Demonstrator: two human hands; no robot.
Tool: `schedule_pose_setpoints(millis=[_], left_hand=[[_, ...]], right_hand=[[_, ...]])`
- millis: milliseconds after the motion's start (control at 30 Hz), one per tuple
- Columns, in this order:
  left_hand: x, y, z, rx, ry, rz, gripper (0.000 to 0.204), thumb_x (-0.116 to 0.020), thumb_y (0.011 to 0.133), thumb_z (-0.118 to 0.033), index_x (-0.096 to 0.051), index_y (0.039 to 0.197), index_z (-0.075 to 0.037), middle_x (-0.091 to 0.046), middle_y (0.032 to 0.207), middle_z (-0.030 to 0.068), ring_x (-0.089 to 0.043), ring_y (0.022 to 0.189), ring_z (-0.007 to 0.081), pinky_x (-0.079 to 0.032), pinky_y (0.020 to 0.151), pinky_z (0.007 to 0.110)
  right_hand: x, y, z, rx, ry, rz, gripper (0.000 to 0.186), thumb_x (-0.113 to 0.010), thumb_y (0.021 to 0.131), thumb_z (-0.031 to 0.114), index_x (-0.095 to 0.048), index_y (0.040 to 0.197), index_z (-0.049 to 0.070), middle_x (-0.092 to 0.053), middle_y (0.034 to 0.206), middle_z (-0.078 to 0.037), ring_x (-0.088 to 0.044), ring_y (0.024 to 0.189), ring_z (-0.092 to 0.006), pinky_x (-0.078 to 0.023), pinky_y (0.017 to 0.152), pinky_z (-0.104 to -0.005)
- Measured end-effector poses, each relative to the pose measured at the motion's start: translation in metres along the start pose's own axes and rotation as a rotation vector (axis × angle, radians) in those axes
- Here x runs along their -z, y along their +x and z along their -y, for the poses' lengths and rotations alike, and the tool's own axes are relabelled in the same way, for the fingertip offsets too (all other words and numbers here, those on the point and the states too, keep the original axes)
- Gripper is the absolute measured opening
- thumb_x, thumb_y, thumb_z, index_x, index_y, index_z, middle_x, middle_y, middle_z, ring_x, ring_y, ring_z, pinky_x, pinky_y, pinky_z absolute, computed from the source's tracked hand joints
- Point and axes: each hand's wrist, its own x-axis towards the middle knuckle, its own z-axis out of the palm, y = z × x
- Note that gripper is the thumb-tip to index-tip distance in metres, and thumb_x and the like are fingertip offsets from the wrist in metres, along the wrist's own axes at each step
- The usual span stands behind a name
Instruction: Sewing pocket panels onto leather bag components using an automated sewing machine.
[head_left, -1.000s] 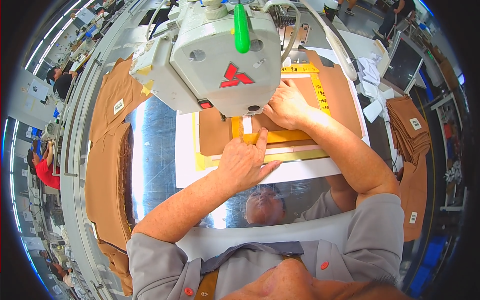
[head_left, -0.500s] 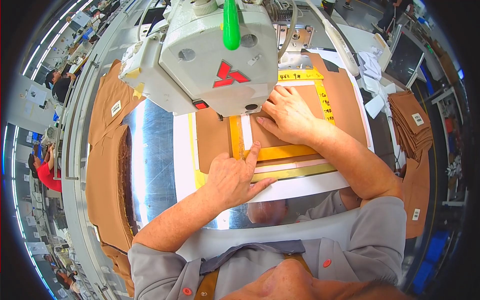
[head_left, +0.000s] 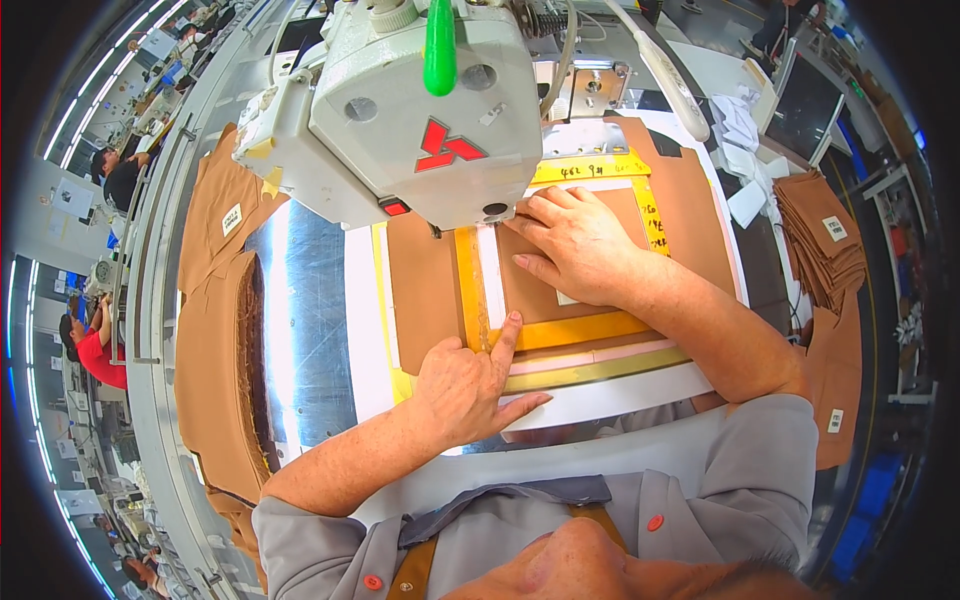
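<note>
A brown fabric piece [head_left: 530,290] lies inside a yellow frame [head_left: 575,331], on top of a larger brown panel [head_left: 422,300]. My right hand [head_left: 585,245] rests on the inner piece with its fingers spread, the fingertips close beside the sewing machine head [head_left: 425,130]. Part of a white label [head_left: 566,298] shows at its palm. At the frame's lower left corner my left hand [head_left: 465,385] touches with a stretched index finger. Its thumb points out to the side and the other fingers are bent. Neither hand grips anything. The machine head hides the frame's upper left part.
A pile of brown fabric pieces [head_left: 215,370] lies left of the shiny metal table [head_left: 305,330]. More brown pieces [head_left: 815,235] are stacked at the right. A white rod-shaped fitting [head_left: 670,85] hangs at the upper right, near a monitor [head_left: 803,110]. Other people work at far left.
My right hand has shifted a little down and toward me on the inner fabric piece, and a white label now shows at its palm. My left hand stays at the frame's corner.
</note>
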Motion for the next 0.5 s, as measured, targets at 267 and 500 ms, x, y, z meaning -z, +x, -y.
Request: schedule_pose_setpoints(millis=[267, 500], left_hand=[[0.003, -0.011, -0.007, -0.034, -0.026, 0.05, 0.091, -0.072, 0.087, -0.059, -0.051, 0.139, 0.013, -0.058, 0.058, 0.0055, -0.054, 0.048, 0.0249, -0.045, 0.055, 0.036], [0.023, 0.013, 0.005, -0.082, -0.056, 0.041, 0.066, -0.081, 0.081, -0.045, -0.062, 0.125, -0.001, -0.067, 0.095, 0.009, -0.066, 0.083, 0.0259, -0.049, 0.076, 0.038]], right_hand=[[-0.002, -0.012, 0.011, 0.059, 0.021, -0.037, 0.054, -0.067, 0.093, 0.035, -0.063, 0.135, 0.003, -0.062, 0.13, -0.007, -0.054, 0.121, -0.0234, -0.041, 0.104, -0.0395], [-0.006, -0.019, 0.011, 0.063, 0.01, -0.089, 0.054, -0.068, 0.091, 0.036, -0.063, 0.133, 0.002, -0.062, 0.129, -0.008, -0.054, 0.119, -0.0239, -0.042, 0.101, -0.0396]])
